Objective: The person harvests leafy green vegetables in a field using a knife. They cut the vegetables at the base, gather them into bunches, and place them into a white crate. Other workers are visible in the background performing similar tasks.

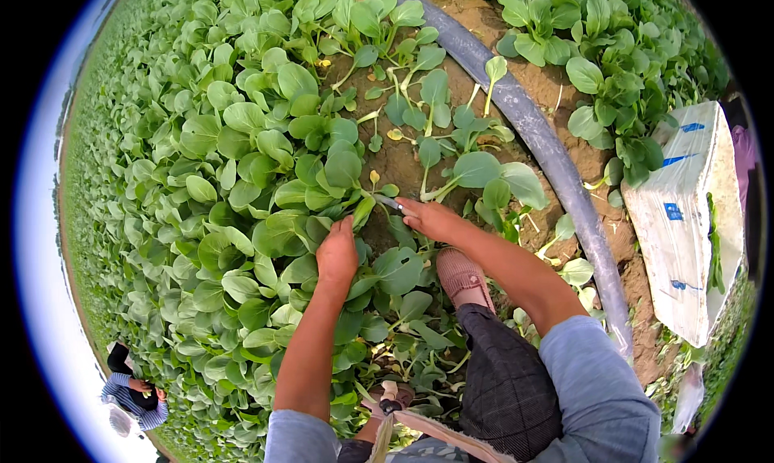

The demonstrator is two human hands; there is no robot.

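My left hand [337,251] grips a green leafy plant [363,211], which looks like bok choy, low among the dense leaves; its fingertips are partly hidden by foliage. In my right hand [434,221] is a small knife, its metal blade [385,201] pointing left at the base of that plant. Cut or loose leaves [478,170] lie on the bare soil just beyond my right hand. One broad leaf [398,271] with a small hole spreads between my forearms.
A thick grey hose [538,121] curves along the soil to the right. Beyond it stands a white foam box [671,215] with greens inside. Dense plants [199,130] fill the left side. My shoe [464,275] is near my right forearm. Another person [136,396] crouches at far left.
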